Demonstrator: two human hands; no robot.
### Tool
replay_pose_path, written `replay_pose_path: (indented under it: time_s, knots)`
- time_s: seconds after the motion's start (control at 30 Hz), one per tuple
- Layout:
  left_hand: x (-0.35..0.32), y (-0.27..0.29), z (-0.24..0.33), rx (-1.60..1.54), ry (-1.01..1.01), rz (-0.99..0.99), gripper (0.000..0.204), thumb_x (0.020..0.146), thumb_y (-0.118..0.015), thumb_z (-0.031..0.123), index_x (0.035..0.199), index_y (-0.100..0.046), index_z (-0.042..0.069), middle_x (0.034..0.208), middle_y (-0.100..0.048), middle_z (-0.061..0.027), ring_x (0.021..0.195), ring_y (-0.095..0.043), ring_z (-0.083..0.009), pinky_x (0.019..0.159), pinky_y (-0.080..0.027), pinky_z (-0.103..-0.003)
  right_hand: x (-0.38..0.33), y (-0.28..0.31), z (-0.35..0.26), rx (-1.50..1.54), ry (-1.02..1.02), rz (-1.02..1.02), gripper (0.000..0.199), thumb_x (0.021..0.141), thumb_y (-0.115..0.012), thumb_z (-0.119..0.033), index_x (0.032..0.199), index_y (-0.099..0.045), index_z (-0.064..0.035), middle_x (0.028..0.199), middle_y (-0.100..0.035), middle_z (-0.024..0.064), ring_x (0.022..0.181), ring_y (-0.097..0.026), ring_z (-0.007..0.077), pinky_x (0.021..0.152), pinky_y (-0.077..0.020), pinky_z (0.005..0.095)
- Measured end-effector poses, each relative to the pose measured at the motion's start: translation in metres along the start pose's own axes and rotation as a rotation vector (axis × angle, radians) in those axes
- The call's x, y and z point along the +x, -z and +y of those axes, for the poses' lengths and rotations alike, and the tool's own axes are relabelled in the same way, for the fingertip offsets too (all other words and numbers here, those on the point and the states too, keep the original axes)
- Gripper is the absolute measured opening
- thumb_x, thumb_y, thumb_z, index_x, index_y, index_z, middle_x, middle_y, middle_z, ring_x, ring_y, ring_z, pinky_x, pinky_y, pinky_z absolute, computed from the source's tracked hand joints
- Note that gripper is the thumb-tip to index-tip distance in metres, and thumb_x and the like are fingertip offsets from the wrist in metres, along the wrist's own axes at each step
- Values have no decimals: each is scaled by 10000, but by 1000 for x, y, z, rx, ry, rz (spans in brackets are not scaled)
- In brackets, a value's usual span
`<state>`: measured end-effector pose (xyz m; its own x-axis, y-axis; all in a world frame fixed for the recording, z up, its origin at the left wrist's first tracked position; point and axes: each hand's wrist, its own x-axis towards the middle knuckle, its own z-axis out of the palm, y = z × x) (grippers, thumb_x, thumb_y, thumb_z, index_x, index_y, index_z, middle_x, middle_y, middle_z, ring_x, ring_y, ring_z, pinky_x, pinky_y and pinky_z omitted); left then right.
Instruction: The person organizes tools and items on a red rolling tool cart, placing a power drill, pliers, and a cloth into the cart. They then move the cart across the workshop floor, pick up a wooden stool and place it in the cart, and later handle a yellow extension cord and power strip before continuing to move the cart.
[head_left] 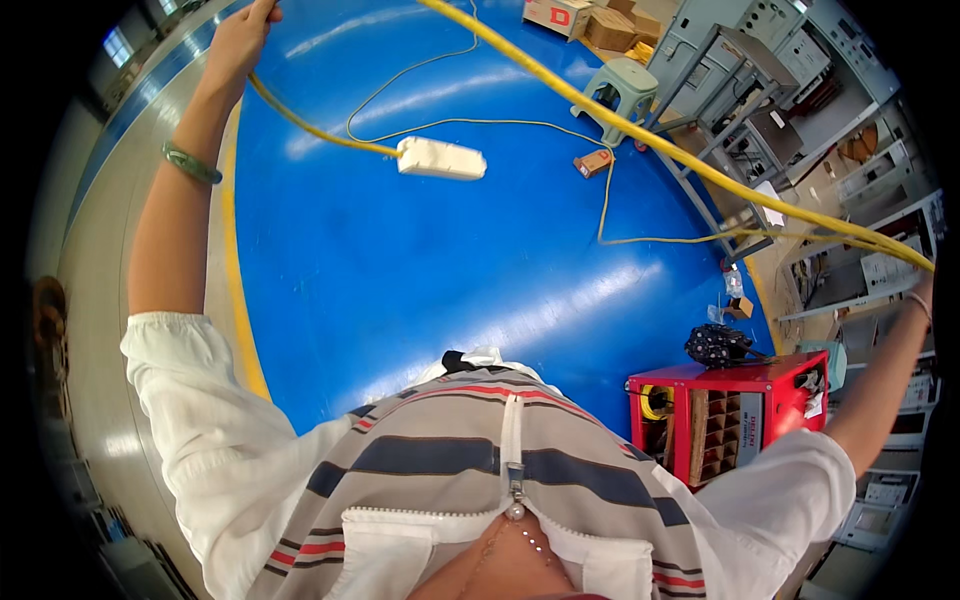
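My left hand (240,40), raised at the upper left, is closed round a yellow cable. Below it a length of that cable runs down to a white power strip (442,159), which appears over the blue floor. A thick stretch of yellow cable (650,135) crosses the upper view from the top edge to the far right. There my right hand (924,290) grips it, with its fingers partly lost in the dark rim. A green bangle (191,163) circles my left wrist.
A thinner cable (520,122) snakes over the blue floor (400,270). A pale green stool (622,95), a small brown box (593,163) and cardboard boxes (610,28) stand beyond. Nearer right is a red cart (780,390) bearing black parts (718,345). Metal racks (745,60) line the right.
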<state>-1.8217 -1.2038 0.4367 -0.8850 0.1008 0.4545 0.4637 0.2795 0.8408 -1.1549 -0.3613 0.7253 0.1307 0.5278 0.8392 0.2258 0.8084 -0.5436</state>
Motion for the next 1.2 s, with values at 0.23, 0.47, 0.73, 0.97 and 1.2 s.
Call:
replay_pose_path:
  time_s: [0.23, 0.47, 0.73, 0.97, 1.2]
  knots:
    - [70, -67, -47, 69, 181, -129, 423, 889, -514, 466, 715, -591, 89, 594, -420, 45, 542, -369, -65, 485, -280, -233, -288, -200, 43, -277, -128, -207, 446, 873, -523, -434, 948, -612, -3, 843, -633, 65, 764, -571, 166, 729, -450, 293]
    - [139, -120, -187, 205, 202, -129, 428, 922, -489, 411, 660, -532, 75, 606, -444, 17, 574, -364, -79, 516, -285, -259, -381, -336, 99, -102, -151, -477, 304, 888, -607, -291, 994, -600, -6, 889, -606, 59, 808, -534, 118, 738, -443, 264]
    - [178, -106, -271, 345, 479, 92, 406, 932, -476, 407, 700, -540, 81, 591, -435, 15, 552, -382, -84, 507, -307, -238, -474, -559, 63, -280, -219, -1016, 140, 804, -680, -172, 866, -625, -59, 733, -642, 104, 655, -620, 171, 610, -478, 290]
    - [239, -173, -350, 280, 613, 249, 419, 937, -467, 417, 707, -554, 78, 588, -445, 12, 552, -404, -72, 502, -332, -236, -494, -767, 26, -161, -280, -1098, 174, 794, -681, -191, 881, -604, -61, 741, -633, 88, 730, -622, 202, 665, -473, 303]
    - [350, -264, -435, 113, 680, 147, 383, 934, -497, 368, 716, -581, 64, 584, -461, 13, 544, -406, -68, 492, -330, -232, -486, -908, 70, -4, -351, -967, 123, 841, -643, -148, 894, -602, -44, 757, -620, 55, 697, -582, 113, 613, -452, 255]
